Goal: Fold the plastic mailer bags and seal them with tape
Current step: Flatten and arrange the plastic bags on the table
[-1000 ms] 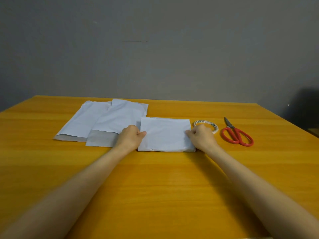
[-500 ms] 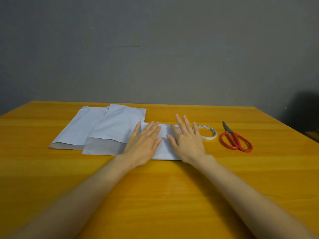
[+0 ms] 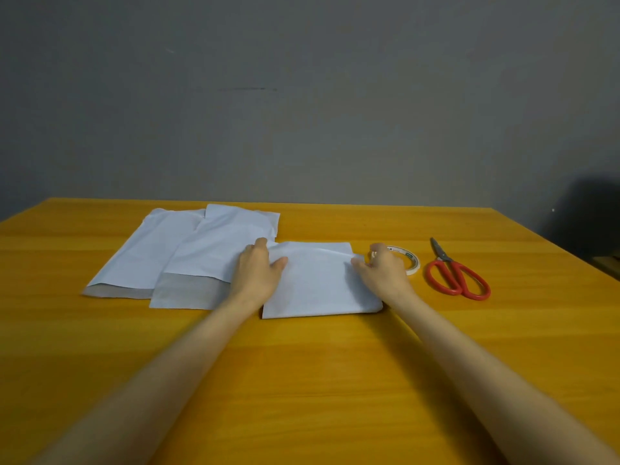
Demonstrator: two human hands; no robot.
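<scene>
Two hands: left hand (image 3: 256,273) and right hand (image 3: 385,270) pinch the folded mailer (image 3: 318,283) by its side edges, mid-counter (image 3: 302,370). Near counter bare. Print on the tape roll (image 3: 412,260) is unreadable; scissors (image 3: 456,276) lie rightmost.

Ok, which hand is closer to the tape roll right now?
Right. The right hand grips the folded mailer at its right edge, beside the tape roll; the left hand holds its left edge, across the mailer from the roll.

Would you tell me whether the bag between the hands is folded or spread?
Folded: the bag is shorter than the two spread bags beside it.
</scene>
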